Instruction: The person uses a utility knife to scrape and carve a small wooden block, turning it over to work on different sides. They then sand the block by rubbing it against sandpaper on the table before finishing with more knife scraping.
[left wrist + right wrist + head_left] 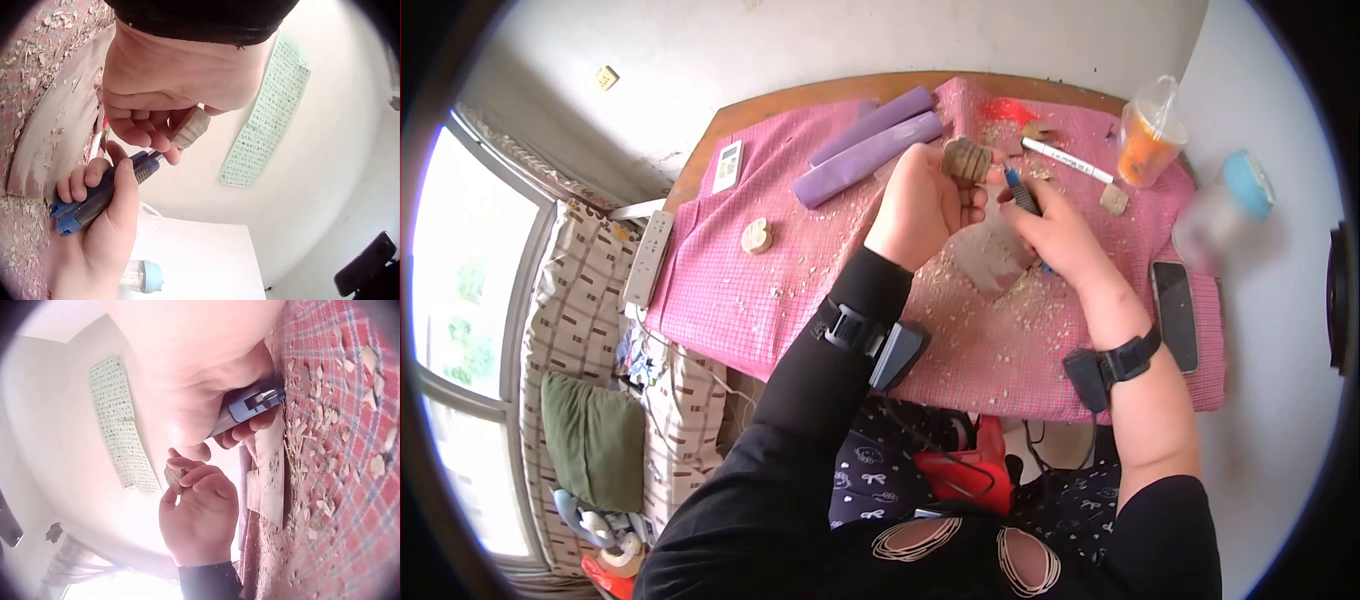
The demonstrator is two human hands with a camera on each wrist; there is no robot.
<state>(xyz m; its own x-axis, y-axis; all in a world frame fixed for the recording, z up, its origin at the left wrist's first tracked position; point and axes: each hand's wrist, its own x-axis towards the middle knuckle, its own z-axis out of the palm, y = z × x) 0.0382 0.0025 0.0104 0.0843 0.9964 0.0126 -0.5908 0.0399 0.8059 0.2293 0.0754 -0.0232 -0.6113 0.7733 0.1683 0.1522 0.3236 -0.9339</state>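
Observation:
Pinched in the fingers of my left hand is a small carved block of wood, its side ridged with cuts. My right hand grips a blue and dark utility knife, thumb laid along its handle. In the left wrist view the blade end of the knife points up at the wood block, right by the left fingertips. Below both hands a pale, worn board lies on the cloth among wood shavings. The right wrist view shows the knife's blue rear end sticking out of the palm.
On the pink checked cloth lie two purple rolls, a white marker, a round wood piece, a small wood cube and a phone. An orange drink cup and a blue-lidded jar stand right.

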